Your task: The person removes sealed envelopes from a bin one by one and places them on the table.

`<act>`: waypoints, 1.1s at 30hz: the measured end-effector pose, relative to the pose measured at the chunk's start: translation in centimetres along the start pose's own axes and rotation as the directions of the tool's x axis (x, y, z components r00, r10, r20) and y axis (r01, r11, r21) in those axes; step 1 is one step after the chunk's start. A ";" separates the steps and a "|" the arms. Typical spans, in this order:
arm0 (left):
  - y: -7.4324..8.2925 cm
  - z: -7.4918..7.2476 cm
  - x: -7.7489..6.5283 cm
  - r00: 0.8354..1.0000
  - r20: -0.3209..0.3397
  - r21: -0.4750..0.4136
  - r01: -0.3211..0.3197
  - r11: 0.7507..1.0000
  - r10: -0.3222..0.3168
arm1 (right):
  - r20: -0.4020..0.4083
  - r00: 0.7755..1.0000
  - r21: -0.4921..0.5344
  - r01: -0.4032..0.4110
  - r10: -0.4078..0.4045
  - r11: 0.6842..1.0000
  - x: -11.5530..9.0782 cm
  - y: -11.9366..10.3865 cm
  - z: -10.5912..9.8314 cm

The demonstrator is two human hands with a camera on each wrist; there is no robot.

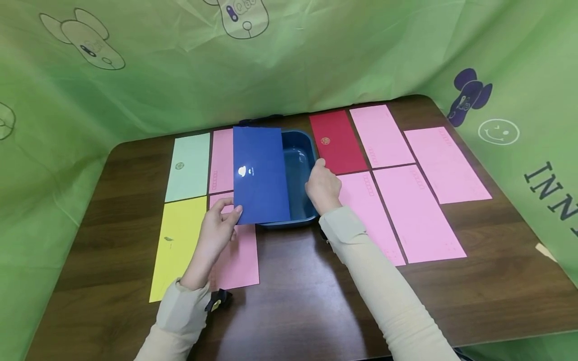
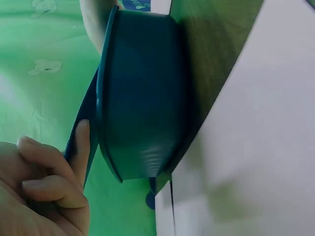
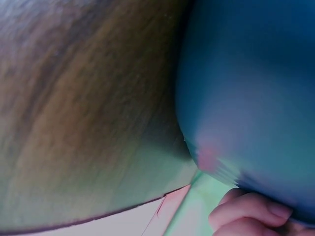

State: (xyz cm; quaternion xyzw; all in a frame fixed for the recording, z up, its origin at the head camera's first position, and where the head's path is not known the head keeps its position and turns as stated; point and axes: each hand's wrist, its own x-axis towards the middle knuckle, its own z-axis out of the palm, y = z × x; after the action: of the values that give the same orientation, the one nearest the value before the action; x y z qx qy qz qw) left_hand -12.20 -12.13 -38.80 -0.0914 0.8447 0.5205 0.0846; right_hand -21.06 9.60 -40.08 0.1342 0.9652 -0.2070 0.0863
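Observation:
A dark blue envelope (image 1: 262,175) with a small white print lies tilted over the left part of a blue plastic tray (image 1: 299,176). My left hand (image 1: 215,231) pinches the envelope's near left corner between thumb and fingers. From the left wrist view, the envelope (image 2: 84,110) slants against the rim of the tray (image 2: 142,93). My right hand (image 1: 324,188) grips the tray's right rim. Curled fingers (image 3: 251,211) show at the tray's edge in the right wrist view. What lies under the envelope inside the tray is hidden.
Left of the tray lie a mint envelope (image 1: 188,168), a yellow envelope (image 1: 178,245) and two pink ones, partly covered. To the right are a red envelope (image 1: 340,143) and several pink envelopes (image 1: 417,213). A green curtain (image 1: 289,65) hangs behind the wooden table (image 1: 289,306).

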 end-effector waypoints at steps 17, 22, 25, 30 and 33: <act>-1.2 -1.9 -0.5 0.996 0.084 -0.162 0.052 0.985 -0.039 | -0.003 1.000 0.014 -0.003 0.003 1.000 -0.1 0.1 -0.1; -1.2 -3.2 -1.3 0.996 0.077 -0.162 0.059 0.985 -0.047 | -0.002 1.000 0.012 -0.004 0.004 1.000 -0.1 0.1 0.0; -1.5 -4.2 -1.5 0.998 0.046 -0.121 0.058 0.991 -0.053 | -0.004 1.000 0.009 -0.002 0.002 1.000 -0.1 0.1 0.0; -2.3 -6.1 -1.7 0.999 0.010 -0.087 0.054 0.995 -0.053 | -0.011 1.000 0.012 0.004 -0.004 1.000 -0.2 0.1 0.0; -3.0 -7.3 -1.8 0.999 -0.014 -0.082 0.043 0.996 -0.044 | -0.011 1.000 0.017 0.008 -0.007 1.000 -0.2 0.2 0.0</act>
State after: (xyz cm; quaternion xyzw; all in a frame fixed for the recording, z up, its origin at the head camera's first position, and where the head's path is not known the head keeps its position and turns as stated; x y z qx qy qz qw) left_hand -10.13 -19.90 -37.70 -0.1171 0.8213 0.5518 0.0853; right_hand -20.85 9.69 -40.12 0.1325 0.9644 -0.2149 0.0790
